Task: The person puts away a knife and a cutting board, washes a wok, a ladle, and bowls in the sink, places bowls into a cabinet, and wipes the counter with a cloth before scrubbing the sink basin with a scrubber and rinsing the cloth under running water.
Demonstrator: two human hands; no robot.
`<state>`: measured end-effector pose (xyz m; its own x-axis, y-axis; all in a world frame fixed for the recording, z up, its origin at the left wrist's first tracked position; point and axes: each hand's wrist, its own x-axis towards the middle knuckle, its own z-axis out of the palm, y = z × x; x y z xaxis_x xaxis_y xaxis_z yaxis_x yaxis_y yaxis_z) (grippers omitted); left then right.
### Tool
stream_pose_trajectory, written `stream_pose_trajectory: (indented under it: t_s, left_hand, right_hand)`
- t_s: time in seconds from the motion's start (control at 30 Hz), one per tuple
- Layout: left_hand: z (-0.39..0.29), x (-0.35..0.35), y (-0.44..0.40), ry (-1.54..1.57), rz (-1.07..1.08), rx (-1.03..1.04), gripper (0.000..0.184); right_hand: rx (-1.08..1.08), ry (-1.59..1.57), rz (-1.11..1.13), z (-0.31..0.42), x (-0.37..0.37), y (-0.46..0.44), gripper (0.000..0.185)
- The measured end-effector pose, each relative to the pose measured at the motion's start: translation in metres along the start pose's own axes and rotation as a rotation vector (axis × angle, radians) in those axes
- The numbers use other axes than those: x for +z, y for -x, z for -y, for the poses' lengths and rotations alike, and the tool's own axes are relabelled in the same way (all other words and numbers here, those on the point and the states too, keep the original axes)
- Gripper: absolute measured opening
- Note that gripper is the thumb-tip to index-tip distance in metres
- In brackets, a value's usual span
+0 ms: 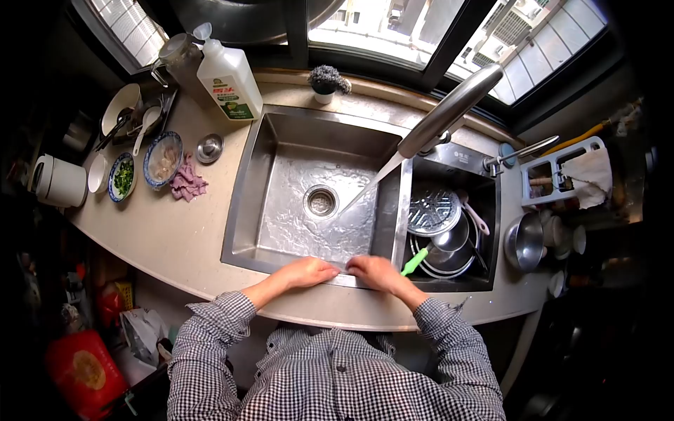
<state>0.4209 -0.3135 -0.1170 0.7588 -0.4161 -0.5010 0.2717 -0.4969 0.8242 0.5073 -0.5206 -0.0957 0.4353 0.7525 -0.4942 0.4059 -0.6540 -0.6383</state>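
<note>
Both of my hands are at the front rim of the steel sink. My left hand reaches in from the left with its fingers pressed together. My right hand is curled close beside it, a small gap between the two. Whatever the fingers may hold is hidden or too small to see. Water runs from the tilted faucet into the large basin, near the round drain. A thin layer of water spreads over the basin floor.
The right basin holds a pot lid, bowls and a green-handled utensil. Left on the counter are a white pump bottle, a blue-rimmed bowl, a purplish cloth-like piece and chopped greens. A metal bowl sits right.
</note>
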Motion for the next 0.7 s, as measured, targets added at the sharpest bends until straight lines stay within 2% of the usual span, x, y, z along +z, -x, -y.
stream_pose_trajectory:
  t_s: [0.03, 0.1, 0.17, 0.23, 0.27, 0.33, 0.4, 0.5, 0.53, 0.7]
  left_hand:
    - [-0.001, -0.001, 0.007, -0.025, -0.026, -0.023, 0.035]
    - [-0.001, -0.006, 0.017, -0.077, -0.078, -0.067, 0.035]
    - [0.006, -0.020, 0.025, -0.108, -0.208, -0.139, 0.032]
    - [0.020, -0.040, 0.036, -0.168, -0.436, -0.250, 0.028]
    - [0.018, -0.049, 0.047, -0.019, -0.542, -0.266, 0.026]
    - [0.031, -0.053, 0.058, -0.004, -0.745, -0.240, 0.023]
    - [0.034, -0.049, 0.070, 0.029, -0.820, -0.211, 0.020]
    - [0.020, -0.043, 0.082, 0.069, -0.852, -0.186, 0.017]
    - [0.018, -0.037, 0.083, 0.093, -0.872, -0.171, 0.016]
    - [0.005, -0.031, 0.090, 0.248, -0.923, -0.111, 0.012]
  right_hand:
    - [0.050, -0.151, -0.060, 0.004, 0.011, -0.002, 0.026]
    - [0.156, -0.165, -0.010, 0.012, 0.021, -0.014, 0.032]
    - [0.061, -0.234, 0.023, 0.051, 0.031, -0.036, 0.037]
    - [0.069, -0.355, -0.074, 0.077, 0.049, -0.063, 0.031]
    - [-0.002, -0.420, -0.083, 0.076, 0.054, -0.063, 0.031]
    - [-0.150, -0.551, -0.101, 0.075, 0.065, -0.067, 0.031]
    - [-0.283, -0.433, -0.120, 0.043, 0.061, -0.049, 0.031]
    - [-0.129, -0.477, -0.002, -0.004, 0.024, -0.002, 0.042]
    - [-0.084, -0.368, 0.018, -0.001, 0.009, 0.009, 0.040]
    - [-0.382, -0.029, -0.143, 0.037, 0.029, -0.012, 0.036]
